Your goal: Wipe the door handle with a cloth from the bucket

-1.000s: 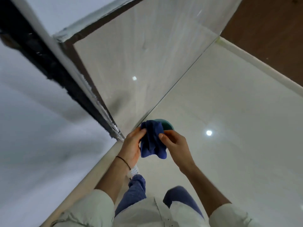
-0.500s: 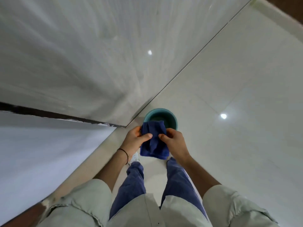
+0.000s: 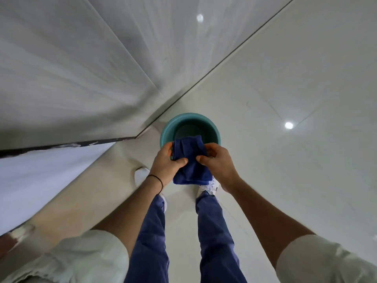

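Pale rolled sleeves (image 3: 87, 254); thin black band (image 3: 157, 180) on left wrist; blue trousers (image 3: 214, 231); white shoes (image 3: 208, 187), lower centre of frame.

My cloth (image 3: 191, 160) covers the near rim of the bucket (image 3: 189, 124), and I cannot tell what its dark inside holds. My hands (image 3: 169, 162) hide the cloth's side edges. My left shoe (image 3: 141, 175) is blurred, my right shoe (image 3: 208, 188) mostly hidden under cloth and wrist
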